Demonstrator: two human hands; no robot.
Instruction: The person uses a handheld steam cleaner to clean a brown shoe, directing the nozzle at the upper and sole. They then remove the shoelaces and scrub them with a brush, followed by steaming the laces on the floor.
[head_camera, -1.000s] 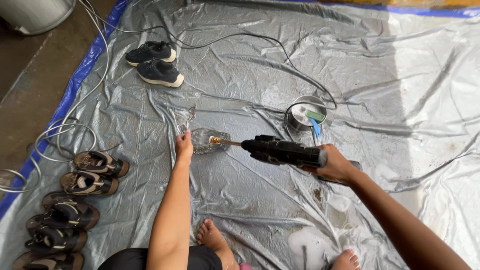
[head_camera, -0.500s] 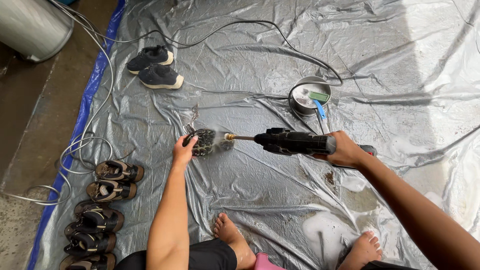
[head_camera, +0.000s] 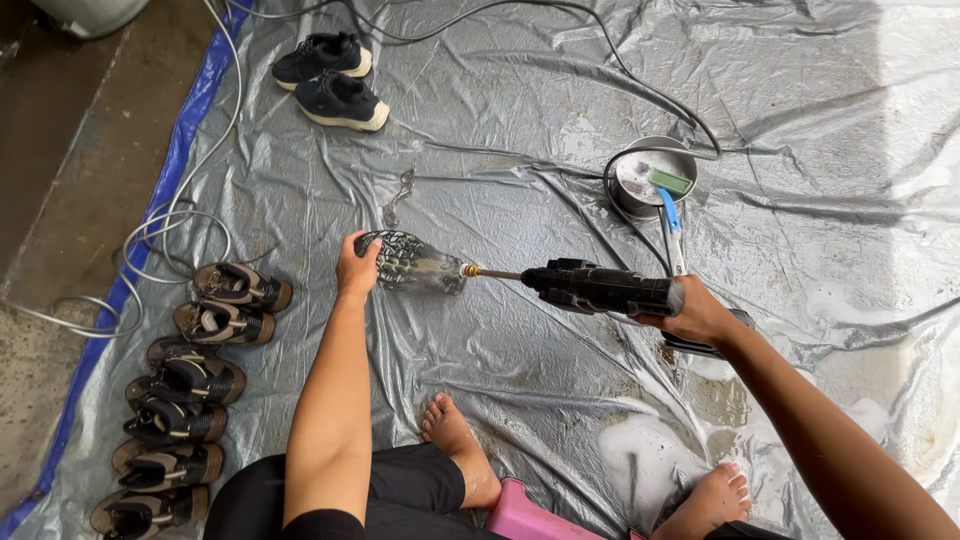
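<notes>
My left hand (head_camera: 357, 268) grips the heel end of a dark sandal (head_camera: 400, 258) held sole-up on the wet grey tarp (head_camera: 500, 120). My right hand (head_camera: 697, 312) holds a black spray gun (head_camera: 600, 289) with a brass nozzle pointed left at the sandal. Water sprays from the nozzle onto the sole. My bare feet (head_camera: 455, 440) rest on the tarp below, with soap foam (head_camera: 650, 455) between them.
A metal pot (head_camera: 655, 180) with a green sponge and blue-handled brush sits behind the gun. A pair of dark sneakers (head_camera: 333, 80) lies at the back. Several sandals (head_camera: 190, 390) line the left edge beside coiled cables (head_camera: 170, 240). A pink stool (head_camera: 535, 520) is under me.
The view has shifted slightly; my left hand and the sandal sit a bit lower in view, and the spray keeps hitting the sole. The gun stays pointed left.
</notes>
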